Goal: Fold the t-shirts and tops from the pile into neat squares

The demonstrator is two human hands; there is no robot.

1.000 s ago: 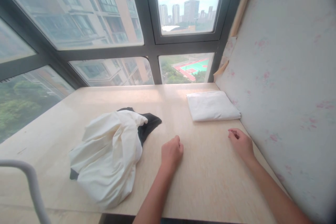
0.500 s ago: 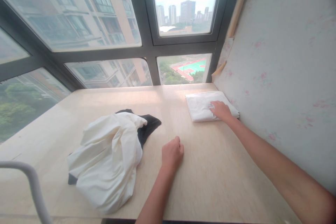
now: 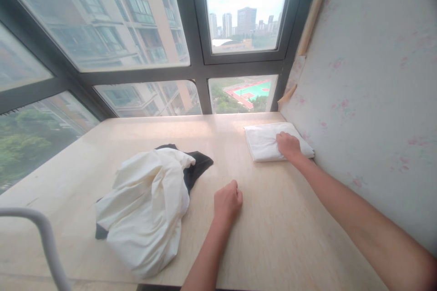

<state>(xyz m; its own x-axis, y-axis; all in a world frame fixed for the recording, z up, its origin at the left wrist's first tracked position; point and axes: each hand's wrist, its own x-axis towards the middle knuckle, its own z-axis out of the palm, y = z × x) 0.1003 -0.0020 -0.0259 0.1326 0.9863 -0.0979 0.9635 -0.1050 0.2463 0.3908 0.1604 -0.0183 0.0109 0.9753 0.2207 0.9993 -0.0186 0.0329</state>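
A folded white cloth [image 3: 261, 143], perhaps a garment, lies flat by the wall at the back right. On top of it is my right hand [image 3: 288, 144], its fingers curled in and the fabric creased at the fingertips. My left hand [image 3: 228, 200] rests on the tabletop as a closed fist, with nothing seen in it. To its left is a loose heap of cream-white cloth [image 3: 150, 209], rumpled and apart from the hand. Black cloth [image 3: 198, 166] sticks out from under that heap at the back, and a dark corner shows at its lower left.
The pale wooden surface [image 3: 269, 223] runs back to grey-framed windows [image 3: 201, 70]. A wall with floral paper [image 3: 368, 113] bounds the right side; its paper peels near the window corner. A curved grey-white tube [image 3: 48, 236] stands at the lower left.
My right hand's fingers have curled inward on the folded white cloth, where they were more stretched out. My left fist stays in place on the surface. The whole view has shifted slightly.
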